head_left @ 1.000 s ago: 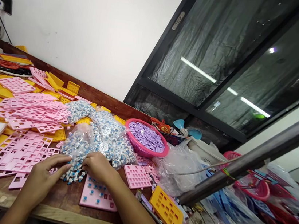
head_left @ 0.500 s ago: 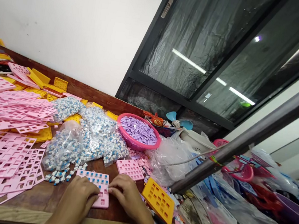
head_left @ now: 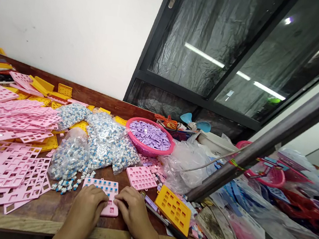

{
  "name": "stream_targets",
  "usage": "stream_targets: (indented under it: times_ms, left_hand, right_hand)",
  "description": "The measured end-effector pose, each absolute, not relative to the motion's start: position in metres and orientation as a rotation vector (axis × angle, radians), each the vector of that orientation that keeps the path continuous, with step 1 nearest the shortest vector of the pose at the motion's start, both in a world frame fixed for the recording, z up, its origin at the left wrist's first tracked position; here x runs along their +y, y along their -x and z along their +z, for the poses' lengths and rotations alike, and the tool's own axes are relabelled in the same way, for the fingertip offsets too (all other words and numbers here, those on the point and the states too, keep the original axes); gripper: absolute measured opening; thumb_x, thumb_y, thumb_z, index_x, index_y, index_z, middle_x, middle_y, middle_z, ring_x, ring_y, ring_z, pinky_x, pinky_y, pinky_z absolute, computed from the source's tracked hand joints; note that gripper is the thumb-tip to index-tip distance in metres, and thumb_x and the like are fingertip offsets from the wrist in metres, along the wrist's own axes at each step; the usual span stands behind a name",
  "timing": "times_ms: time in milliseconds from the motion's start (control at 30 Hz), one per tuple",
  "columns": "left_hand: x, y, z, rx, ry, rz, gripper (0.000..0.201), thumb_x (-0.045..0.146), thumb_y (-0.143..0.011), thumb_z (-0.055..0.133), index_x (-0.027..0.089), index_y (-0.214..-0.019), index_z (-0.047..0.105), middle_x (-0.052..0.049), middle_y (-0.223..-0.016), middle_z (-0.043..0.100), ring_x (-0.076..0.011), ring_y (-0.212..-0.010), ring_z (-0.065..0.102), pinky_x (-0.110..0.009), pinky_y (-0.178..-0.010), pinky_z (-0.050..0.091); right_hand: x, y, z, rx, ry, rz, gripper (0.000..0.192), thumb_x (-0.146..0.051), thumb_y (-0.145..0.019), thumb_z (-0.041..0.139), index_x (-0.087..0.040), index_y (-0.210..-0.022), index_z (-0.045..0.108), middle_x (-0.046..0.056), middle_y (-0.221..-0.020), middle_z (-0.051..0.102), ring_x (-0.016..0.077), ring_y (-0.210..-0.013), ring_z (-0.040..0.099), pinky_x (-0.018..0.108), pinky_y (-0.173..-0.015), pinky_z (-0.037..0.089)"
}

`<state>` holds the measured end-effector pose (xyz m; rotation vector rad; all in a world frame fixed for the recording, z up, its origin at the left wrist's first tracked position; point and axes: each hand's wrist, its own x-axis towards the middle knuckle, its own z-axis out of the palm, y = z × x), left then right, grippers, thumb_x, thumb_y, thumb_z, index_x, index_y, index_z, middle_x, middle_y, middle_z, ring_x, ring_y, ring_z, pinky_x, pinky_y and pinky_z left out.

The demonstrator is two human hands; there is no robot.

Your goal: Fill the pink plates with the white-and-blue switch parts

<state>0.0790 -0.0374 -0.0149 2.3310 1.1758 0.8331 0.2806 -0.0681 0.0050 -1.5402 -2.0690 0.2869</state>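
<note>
Head view — shows one pink plate (head_left: 114, 212) lying flat on the table (head_left: 53, 209), just in from the front edge, with the left hand (head_left: 87, 208) bent over its left edge and front left corner, and the right hand (head_left: 133, 208) at its right edge. Left fingers curled, thumb and forefinger close together over the plate; right fingers bent as well, thumb and forefinger nearly meeting by the right edge. Cannot tell of any small piece pinched in either hand, with tips so small and partly hidden. Probably steadied from both sides against sliding, and probably set near the front edge for comfortable working. Loose blue-and-white pieces (head_left: 67, 185) lying off the plate's back left corner, likely for a short reach; purple pieces (head_left: 150, 134) gathered in a pink basket (head_left: 148, 151) towards the table's back edge, likely against scattering. By count: two hands; one plate between them, with more than five blue-topped pieces seated towards its back edge and perhaps others under the left hand; at least three clear bags (head_left: 101, 139) behind it; one basket; one other pink plate (head_left: 141, 178) past the back right corner; one yellow plate (head_left: 173, 210) to the right, near the table's front edge. Pink frames (head_left: 15, 163) heaped to the left — too overlapped for counting.
</note>
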Motion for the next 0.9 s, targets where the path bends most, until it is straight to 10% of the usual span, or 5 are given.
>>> stream_targets:
  times_ms: [900]
  left_hand:
    - [-0.010,0.039,0.003,1.484,-2.250,0.746,0.019,0.015,-0.090,0.061,0.025,-0.100,0.074,-0.005,-0.105,0.070,-0.0270,-0.104,0.060,-0.041,-0.091,0.042]
  right_hand:
    - [0.019,-0.164,0.037,-2.537,1.253,0.338,0.014,-0.026,-0.079,0.084,-0.024,-0.093,0.079,0.001,-0.089,0.075,0.0207,-0.089,0.066,0.030,-0.081,0.044]
